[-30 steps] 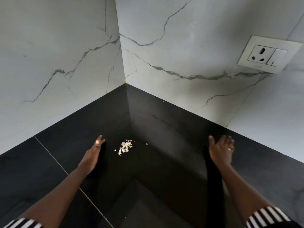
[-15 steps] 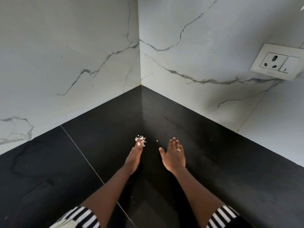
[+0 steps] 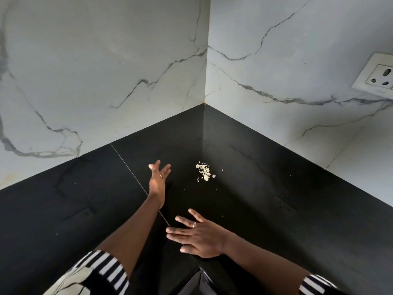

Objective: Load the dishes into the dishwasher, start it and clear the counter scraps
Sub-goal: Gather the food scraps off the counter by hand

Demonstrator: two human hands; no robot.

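The scraps (image 3: 203,172) lie in a small pale heap on the black counter (image 3: 265,188), just to the right of the left hand (image 3: 158,182) and beyond the right hand (image 3: 198,235). The left hand stands on edge, fingers straight, holding nothing. The right hand is flat, fingers spread and empty, near the counter's front edge. The bits look dry, thin and very light, likely to scatter or cling, so pinching seems poor. Sweeping them with the left hand's edge into the right palm looks better.
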